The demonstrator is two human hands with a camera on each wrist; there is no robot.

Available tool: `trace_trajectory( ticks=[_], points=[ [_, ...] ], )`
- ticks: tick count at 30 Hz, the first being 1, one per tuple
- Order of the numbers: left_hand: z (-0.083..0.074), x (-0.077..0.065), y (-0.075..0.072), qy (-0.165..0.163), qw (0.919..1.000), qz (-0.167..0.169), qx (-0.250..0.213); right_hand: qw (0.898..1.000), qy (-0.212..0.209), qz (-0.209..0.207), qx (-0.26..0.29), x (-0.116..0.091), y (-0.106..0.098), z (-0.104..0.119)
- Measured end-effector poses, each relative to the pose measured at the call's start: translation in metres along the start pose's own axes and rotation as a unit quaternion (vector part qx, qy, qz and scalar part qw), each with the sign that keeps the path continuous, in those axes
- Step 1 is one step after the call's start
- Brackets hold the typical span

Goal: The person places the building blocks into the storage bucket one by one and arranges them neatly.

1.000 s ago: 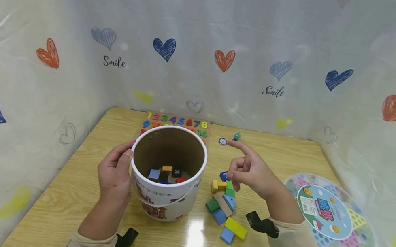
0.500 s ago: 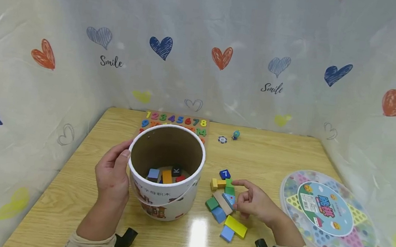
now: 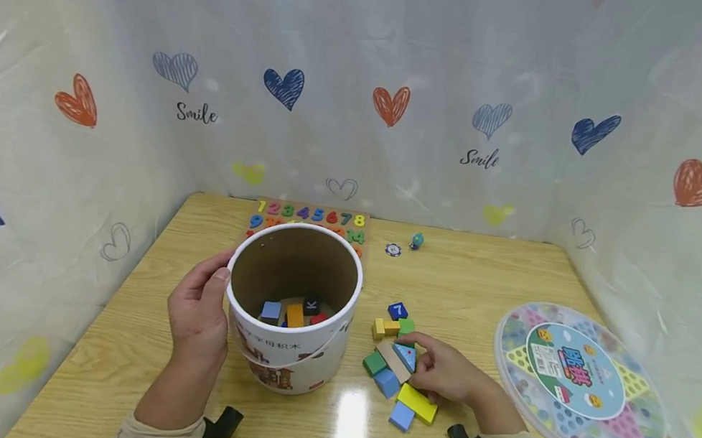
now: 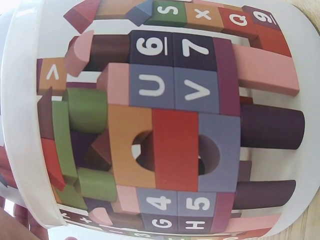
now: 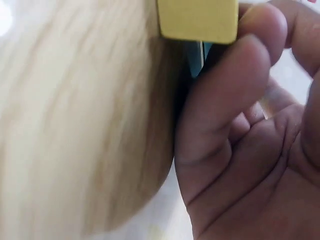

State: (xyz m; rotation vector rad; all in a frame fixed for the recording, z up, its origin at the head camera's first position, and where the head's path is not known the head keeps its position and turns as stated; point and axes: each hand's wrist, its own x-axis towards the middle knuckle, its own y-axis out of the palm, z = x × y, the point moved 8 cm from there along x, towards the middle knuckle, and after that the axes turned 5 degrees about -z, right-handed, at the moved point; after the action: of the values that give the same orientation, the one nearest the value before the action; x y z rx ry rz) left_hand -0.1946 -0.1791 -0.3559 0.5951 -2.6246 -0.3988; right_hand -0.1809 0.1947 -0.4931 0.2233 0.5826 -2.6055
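Note:
My left hand [image 3: 202, 310] grips the side of a white bucket [image 3: 302, 365] near its rim, thumb on the near side. Printed toy blocks [image 4: 175, 150] cover its wall in the left wrist view. Several loose blocks lie inside it, among them an orange block [image 3: 295, 315] and a black K cube [image 3: 311, 305]. My right hand [image 3: 447, 371] is over the blocks on the table, index finger and thumb at opposite edges of a blue triangular block [image 3: 403, 356]; I cannot tell whether they pinch it. Close to its fingers in the right wrist view is a yellow block [image 5: 200, 20].
Around the triangle lie a tan block [image 3: 393, 361], green blocks [image 3: 375, 363], light blue blocks [image 3: 401, 416] and a blue 7 cube [image 3: 398, 310]. A number board [image 3: 309, 213] stands behind the bucket. A round game board [image 3: 579, 382] lies right; a chip [image 3: 393, 250] and small figure [image 3: 416, 240] lie behind.
My right hand has come down from near the chip to the blue triangular block. Inside the bucket, an orange block has shifted. My left hand keeps its grip on the bucket.

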Motion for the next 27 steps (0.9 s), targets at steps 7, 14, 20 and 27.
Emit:
trace_trajectory(
  ticks=[7,14,20,27],
  points=[
    [-0.001,0.000,0.000,0.002,1.0000,-0.001,-0.005,0.999,0.014,-0.034,-0.037,0.006,-0.003,-0.001],
    [-0.001,0.000,0.000,0.003,1.0000,0.001,-0.003,0.999,0.010,-0.044,-0.031,0.004,-0.006,0.003],
    [0.000,0.000,-0.001,-0.002,1.0000,-0.001,0.002,0.998,-0.027,-0.049,-0.032,0.000,-0.014,0.026],
    [0.000,0.000,-0.001,-0.001,1.0000,-0.001,0.000,0.996,-0.081,-0.043,-0.021,-0.007,-0.026,0.089]
  ],
)
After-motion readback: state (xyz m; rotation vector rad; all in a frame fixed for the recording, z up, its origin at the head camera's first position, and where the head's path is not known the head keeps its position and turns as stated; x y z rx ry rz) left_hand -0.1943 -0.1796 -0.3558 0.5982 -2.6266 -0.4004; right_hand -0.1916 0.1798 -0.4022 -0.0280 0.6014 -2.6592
